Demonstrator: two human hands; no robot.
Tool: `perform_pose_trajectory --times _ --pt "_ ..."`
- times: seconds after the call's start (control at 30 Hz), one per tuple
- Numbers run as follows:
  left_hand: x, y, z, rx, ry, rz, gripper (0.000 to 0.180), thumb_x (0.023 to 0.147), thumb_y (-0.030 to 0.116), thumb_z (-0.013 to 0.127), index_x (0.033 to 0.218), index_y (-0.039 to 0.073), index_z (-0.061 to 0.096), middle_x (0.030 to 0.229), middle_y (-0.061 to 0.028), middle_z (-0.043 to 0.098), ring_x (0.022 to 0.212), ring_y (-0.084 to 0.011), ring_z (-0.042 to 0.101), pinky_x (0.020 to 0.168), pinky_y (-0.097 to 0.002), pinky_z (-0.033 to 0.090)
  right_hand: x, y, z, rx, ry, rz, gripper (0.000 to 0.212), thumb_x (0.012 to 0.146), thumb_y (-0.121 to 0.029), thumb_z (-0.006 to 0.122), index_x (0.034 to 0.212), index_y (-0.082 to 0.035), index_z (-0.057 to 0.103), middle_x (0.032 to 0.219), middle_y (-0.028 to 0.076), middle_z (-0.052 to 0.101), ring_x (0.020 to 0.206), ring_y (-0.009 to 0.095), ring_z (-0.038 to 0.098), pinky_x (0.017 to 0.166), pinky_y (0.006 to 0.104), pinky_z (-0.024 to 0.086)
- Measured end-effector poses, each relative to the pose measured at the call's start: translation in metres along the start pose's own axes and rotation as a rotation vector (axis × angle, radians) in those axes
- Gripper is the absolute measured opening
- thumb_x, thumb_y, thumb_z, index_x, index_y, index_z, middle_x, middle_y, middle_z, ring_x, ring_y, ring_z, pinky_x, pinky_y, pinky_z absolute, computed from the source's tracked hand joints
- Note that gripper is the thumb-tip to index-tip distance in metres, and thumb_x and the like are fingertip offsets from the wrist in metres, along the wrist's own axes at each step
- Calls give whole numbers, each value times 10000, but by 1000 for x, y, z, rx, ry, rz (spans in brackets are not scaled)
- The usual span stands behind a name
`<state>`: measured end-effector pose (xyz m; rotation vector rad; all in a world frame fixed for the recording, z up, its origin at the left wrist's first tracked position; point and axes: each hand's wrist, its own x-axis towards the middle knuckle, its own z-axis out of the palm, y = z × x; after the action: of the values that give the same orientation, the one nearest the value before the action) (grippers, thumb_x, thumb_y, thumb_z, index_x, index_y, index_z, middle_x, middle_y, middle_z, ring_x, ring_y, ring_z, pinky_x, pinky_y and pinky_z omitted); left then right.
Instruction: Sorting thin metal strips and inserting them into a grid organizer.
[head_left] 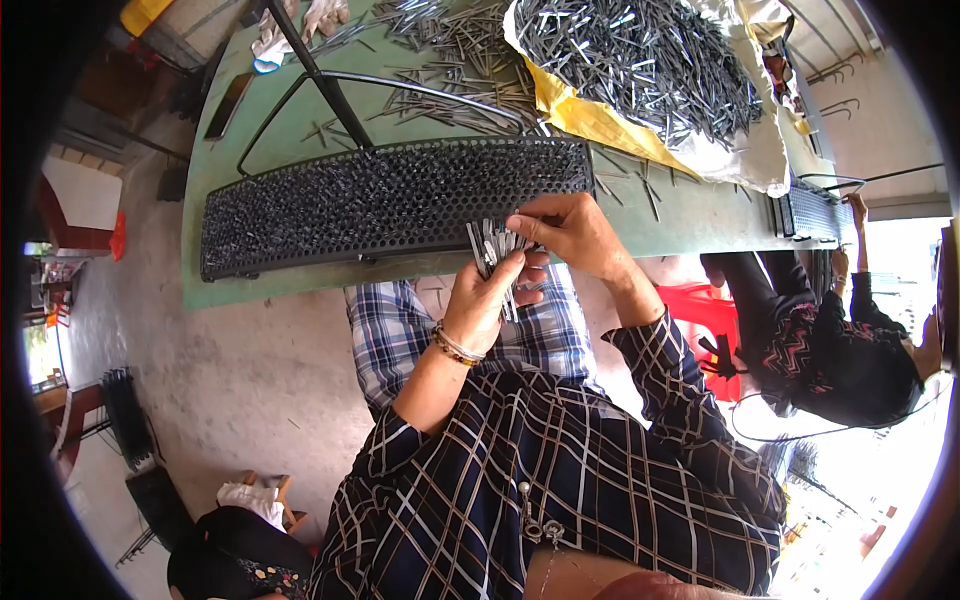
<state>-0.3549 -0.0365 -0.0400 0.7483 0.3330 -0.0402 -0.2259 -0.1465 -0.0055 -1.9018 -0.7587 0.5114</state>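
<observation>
In front of my lap my left hand (478, 300) is closed around a bundle of thin grey metal strips (487, 240), their ends sticking out above and below the fingers. My right hand (572, 235) reaches over from the right, with thumb and forefinger pinched at the upper ends of the bundle, on a strip there. Just beyond both hands stands a long black perforated rack (490, 178). Its left and middle holes are crowded with dark pieces, while rows of bare holes show toward the right.
Behind the rack, a white and yellow sack (565, 100) holds a heap of strips on the green table (225, 150). Loose strips (455, 50) and a black metal frame (325, 85) are there too. A co-worker (830, 340) sits right, near a red stool (700, 315); another person (235, 555) is lower left.
</observation>
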Motion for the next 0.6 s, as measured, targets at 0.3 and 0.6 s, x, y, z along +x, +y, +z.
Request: perform_pose_trajectory --times 0.3,0.6 --pt "1 -7 -2 60 69 -83 240 925 188 540 1099 27 577 973 -105 655 791 -123 619 601 -223 512 6 -3 -37 -10 263 29 257 844 -220 678 911 28 682 660 38 635 541 63 511 498 236 430" --pt "4 -9 -2 67 71 -97 243 927 216 548 1069 23 583 960 -114 658 790 -136 628 595 -235 517 22 14 -49 -228 247 -218 175 834 -120 663 949 12 672 830 62 661 695 99 588 640 236 466"
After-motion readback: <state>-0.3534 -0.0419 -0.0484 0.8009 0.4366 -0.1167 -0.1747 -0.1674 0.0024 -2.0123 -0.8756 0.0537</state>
